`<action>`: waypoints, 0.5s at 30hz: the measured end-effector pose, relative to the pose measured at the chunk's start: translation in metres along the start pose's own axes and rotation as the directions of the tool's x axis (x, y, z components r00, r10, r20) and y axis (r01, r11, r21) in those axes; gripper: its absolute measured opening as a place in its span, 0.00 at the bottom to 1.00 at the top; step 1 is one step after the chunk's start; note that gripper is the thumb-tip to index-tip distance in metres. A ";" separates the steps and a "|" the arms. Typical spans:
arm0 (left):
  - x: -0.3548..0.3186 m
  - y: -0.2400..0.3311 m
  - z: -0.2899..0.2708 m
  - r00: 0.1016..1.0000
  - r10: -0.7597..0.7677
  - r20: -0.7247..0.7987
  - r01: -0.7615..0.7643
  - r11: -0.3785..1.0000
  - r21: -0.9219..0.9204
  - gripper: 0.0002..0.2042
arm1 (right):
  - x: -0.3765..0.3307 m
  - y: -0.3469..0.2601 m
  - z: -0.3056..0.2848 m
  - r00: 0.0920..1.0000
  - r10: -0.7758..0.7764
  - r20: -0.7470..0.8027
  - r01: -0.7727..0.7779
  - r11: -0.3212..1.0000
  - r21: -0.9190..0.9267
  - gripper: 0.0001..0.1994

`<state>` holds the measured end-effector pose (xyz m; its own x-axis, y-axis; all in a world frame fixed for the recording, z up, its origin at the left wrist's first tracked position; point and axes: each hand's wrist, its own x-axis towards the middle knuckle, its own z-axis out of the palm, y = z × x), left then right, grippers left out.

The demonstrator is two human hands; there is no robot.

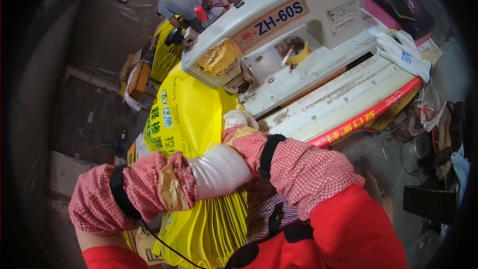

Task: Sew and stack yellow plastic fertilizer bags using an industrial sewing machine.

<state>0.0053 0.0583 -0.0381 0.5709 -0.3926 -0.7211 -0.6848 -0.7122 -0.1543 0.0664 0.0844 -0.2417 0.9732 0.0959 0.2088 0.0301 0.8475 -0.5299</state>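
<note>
A yellow printed bag point(191, 107) lies with its edge under the head of a large pale sewing machine point(279, 25). At that edge, just below the needle area, my right hand point(240, 118) in a white glove is curled and closed on the bag, a bare fingertip showing. My left hand point(221, 169), also in a white glove, crosses in front of the bag. Motion smears it, and its fingers are hidden. Beneath my left hand hangs a thick stack of folded yellow bags point(209, 229). Checked red sleeve covers with black straps wrap both forearms.
A tape roll point(298, 52) with a white stick in it sits on the machine bed. White gloves point(403, 52) and a phone point(398, 2) lie at the right end. A red printed strip point(368, 114) edges the table. Another person point(184, 2) bends over yellow bags behind.
</note>
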 end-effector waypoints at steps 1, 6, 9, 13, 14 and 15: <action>0.002 -0.005 -0.003 0.999 0.009 -0.045 -0.007 0.999 0.038 0.11 | 0.006 0.013 -0.011 0.995 0.077 0.059 -0.085 0.985 0.153 0.12; -0.005 -0.060 -0.019 0.971 0.199 -0.130 -0.203 0.979 -0.016 0.10 | 0.034 0.057 -0.053 0.886 0.261 0.383 -0.457 0.635 0.623 0.09; -0.016 -0.086 -0.042 0.955 0.238 -0.178 -0.233 0.971 0.047 0.11 | 0.054 0.042 -0.034 0.854 0.169 0.492 -0.510 0.467 0.723 0.07; -0.038 -0.095 -0.026 0.908 0.189 -0.374 -0.096 0.963 0.253 0.08 | 0.053 -0.024 0.032 0.221 0.906 0.361 -0.250 0.410 -0.877 0.10; -0.035 -0.091 -0.020 0.904 0.199 -0.379 -0.103 0.960 0.259 0.08 | 0.062 -0.049 0.042 0.212 0.974 0.084 0.057 0.074 -0.996 0.12; -0.036 -0.089 -0.005 0.901 0.105 -0.420 -0.048 0.989 0.143 0.08 | 0.075 -0.061 0.059 0.263 0.949 -0.174 0.356 -0.263 -0.897 0.14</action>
<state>0.0476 0.1328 0.0054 0.6331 -0.6731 -0.3824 -0.7693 -0.6018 -0.2144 0.1240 0.0708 -0.1458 0.3246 0.7385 -0.5910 0.5425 -0.6572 -0.5232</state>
